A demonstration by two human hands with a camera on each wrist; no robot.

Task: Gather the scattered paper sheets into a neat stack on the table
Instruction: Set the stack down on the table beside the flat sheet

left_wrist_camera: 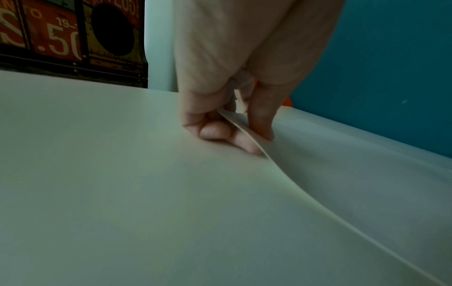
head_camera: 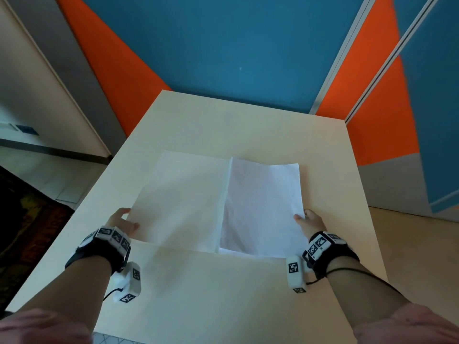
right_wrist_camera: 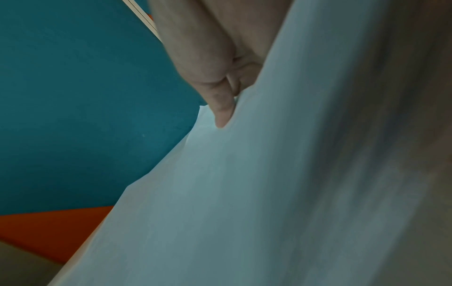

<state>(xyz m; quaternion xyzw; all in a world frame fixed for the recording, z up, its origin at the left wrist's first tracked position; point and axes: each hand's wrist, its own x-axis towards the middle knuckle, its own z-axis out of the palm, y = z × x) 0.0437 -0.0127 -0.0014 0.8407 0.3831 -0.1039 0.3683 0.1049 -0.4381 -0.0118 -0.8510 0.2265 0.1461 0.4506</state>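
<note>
Paper sheets lie mid-table, 2 overlapping: left sheet (head_camera: 181, 197) at 9 o'clock, right sheet (head_camera: 263, 207) at 3. Left hand (head_camera: 121, 223) pinches its outer edge; right hand (head_camera: 309, 223) pinches and lifts its own, probably to bring them together.

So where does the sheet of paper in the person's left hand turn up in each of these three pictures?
Head view: the left paper sheet lies mid-table, its near-left edge pinched by the left hand.
Left wrist view: the sheet fills the right side, its lifted edge between thumb and fingers.
Right wrist view: I cannot tell it apart; the paper there is what the right hand holds.
Shared landmark: the blue wall.
</note>
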